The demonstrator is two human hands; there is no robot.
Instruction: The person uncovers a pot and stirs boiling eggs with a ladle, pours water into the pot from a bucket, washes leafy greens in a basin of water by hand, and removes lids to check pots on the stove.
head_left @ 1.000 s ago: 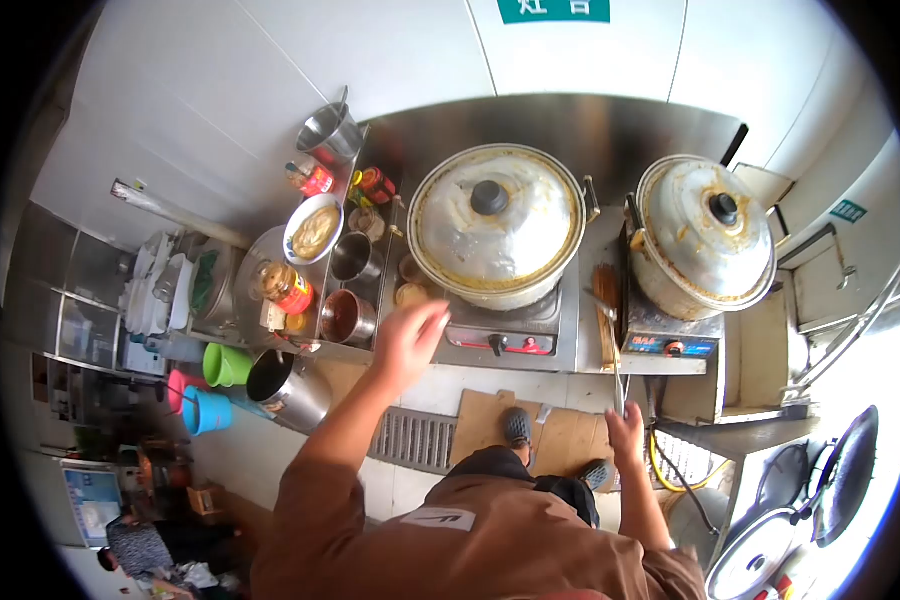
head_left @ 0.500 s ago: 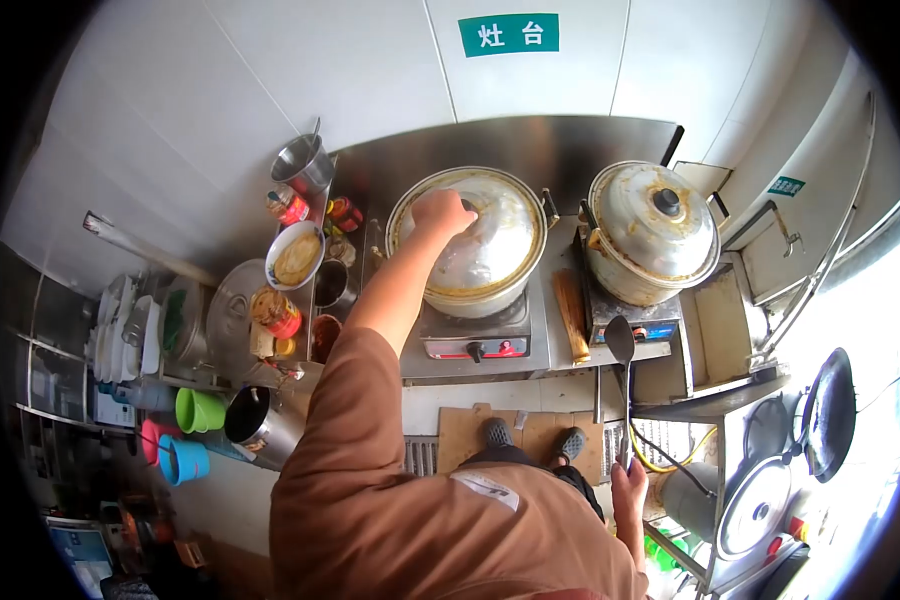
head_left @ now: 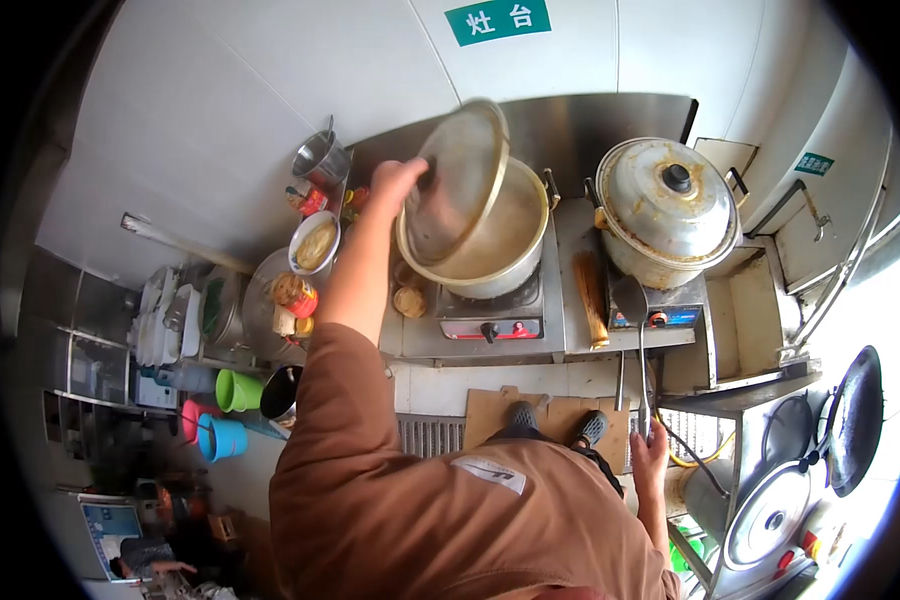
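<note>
My left hand [head_left: 398,182] grips the black knob of a metal pot lid [head_left: 465,165], which is tilted up on its edge at the left side of the large pot [head_left: 515,275]. Cloudy, pale brown liquid [head_left: 515,215] shows inside the pot, which sits on a gas stove [head_left: 490,327]. Low on the right, my right hand [head_left: 651,455] is closed round the handle of a long metal ladle [head_left: 642,375]. The ladle's bowl hangs in front of the second stove, below another pot [head_left: 660,235] with its lid on.
A bamboo brush [head_left: 590,300] lies between the stoves. To the left stand jars [head_left: 295,297], a bowl of yellowish food [head_left: 315,243] and a steel container [head_left: 320,158]. A wok [head_left: 855,420] and a round lid [head_left: 768,515] are at right. Another person [head_left: 150,555] is at lower left.
My left hand has lifted the lid off the pot and tipped it up to the left, showing the liquid. The ladle stays in my right hand. The whole view has shifted slightly.
</note>
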